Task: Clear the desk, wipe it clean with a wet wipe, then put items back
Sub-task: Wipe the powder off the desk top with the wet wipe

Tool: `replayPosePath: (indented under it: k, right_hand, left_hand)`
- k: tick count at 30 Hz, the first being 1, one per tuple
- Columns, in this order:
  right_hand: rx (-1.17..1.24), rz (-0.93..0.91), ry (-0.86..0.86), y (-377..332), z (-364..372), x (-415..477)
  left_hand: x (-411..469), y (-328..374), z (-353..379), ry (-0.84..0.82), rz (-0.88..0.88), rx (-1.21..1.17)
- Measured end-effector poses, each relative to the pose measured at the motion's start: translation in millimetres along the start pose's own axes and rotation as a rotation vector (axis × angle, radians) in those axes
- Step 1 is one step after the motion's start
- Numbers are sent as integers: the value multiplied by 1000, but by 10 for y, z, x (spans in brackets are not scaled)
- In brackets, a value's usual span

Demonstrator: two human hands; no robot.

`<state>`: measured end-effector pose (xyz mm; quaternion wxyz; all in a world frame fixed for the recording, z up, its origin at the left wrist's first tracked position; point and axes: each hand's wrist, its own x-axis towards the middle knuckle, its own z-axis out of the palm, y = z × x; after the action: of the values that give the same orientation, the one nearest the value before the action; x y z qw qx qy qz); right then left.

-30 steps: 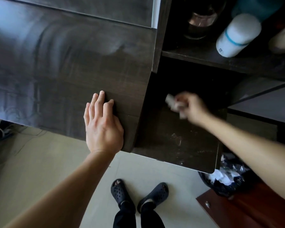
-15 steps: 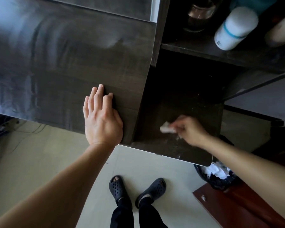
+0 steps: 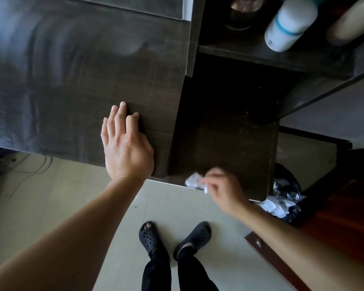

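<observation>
Two hands show, and only one has moved. Left of the shelf [image 3: 229, 143], the desk [image 3: 72, 80] top lies bare and streaked. The left hand [image 3: 127, 148] stays flat on it, fingers straight and together, holding nothing, just beside the shelf's left wall. On the shelf itself, the wipe [image 3: 193, 180] has travelled from the back, through the middle, to the front lip within a second. It is now at the shelf's front-left edge, crumpled and pinched in the curled fingers of the right hand [image 3: 223, 190], which is blurred by motion and hangs partly past the lip over the floor. I judge this the end of a pull stroke: wiping is under way on the shelf, the pale specks on its right side look not yet reached, and putting items back has not begun. The shelf is walled on its left by the desk's side panel and at its back by a higher ledge carrying a bottle [image 3: 290, 24], so strokes run best front to back; the front is open. Off the shelf's front-right corner stands a bin [image 3: 286, 198], close enough for dropping the wipe.
</observation>
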<state>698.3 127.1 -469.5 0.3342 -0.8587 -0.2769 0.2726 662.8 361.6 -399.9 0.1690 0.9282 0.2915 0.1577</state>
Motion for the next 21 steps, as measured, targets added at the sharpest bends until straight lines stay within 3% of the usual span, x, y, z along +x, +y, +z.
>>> replayPosePath:
  k: [2, 5, 7, 9, 11, 12, 14, 17, 19, 21]
  right_hand:
    - [-83, 67, 278, -30, -205, 530]
    - [-185, 225, 345, 24, -89, 851]
    - [-194, 123, 263, -8, 277, 541]
    - [-154, -31, 32, -86, 540, 32]
    - [-92, -63, -235, -122, 542, -316]
    - [-62, -64, -266, -121, 434, -354]
    - [-32, -52, -113, -125, 70, -135]
    - [-114, -50, 265, -46, -659, 660]
    - [-107, 87, 448, 140, -1129, 1286]
    - [-171, 309, 486, 429, -1484, 1790]
  left_hand:
    - [-3, -10, 5, 2, 4, 9]
    - [-8, -13, 3, -7, 4, 8]
    - [-7, -22, 5, -10, 4, 7]
    - [3, -31, 8, 0, 3, 10]
    - [-4, -25, 5, 1, 6, 8]
    - [-7, -22, 1, 0, 6, 7]
    - [-7, -12, -2, -4, 8, 8]
    - [-4, -6, 2, 1, 3, 16]
    - [-5, -3, -1, -1, -2, 21]
    - [-10, 5, -7, -4, -6, 22]
